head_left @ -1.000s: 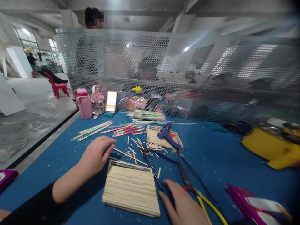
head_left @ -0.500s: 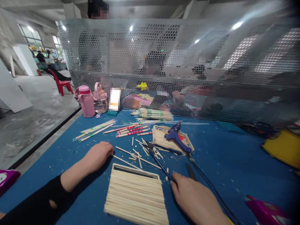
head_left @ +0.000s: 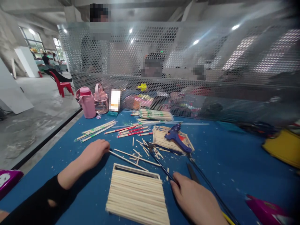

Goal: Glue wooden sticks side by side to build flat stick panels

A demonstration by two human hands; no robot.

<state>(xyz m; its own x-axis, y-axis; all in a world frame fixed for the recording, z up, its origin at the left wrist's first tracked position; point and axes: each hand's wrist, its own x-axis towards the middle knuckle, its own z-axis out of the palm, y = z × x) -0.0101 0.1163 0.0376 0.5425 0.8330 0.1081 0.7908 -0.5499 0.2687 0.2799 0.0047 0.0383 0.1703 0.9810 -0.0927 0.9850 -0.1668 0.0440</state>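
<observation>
Beyond the stick panel point(head_left: 137, 194), we pinch a thin stick point(head_left: 124, 158) in our left hand point(head_left: 96, 153); right of the panel, our right hand point(head_left: 197, 195) touches pliers point(head_left: 161, 164), its grip unclear.

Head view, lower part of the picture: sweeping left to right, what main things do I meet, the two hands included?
Purple object at the left edge → left hand → pale stick-built piece → right hand → second purple object.
</observation>
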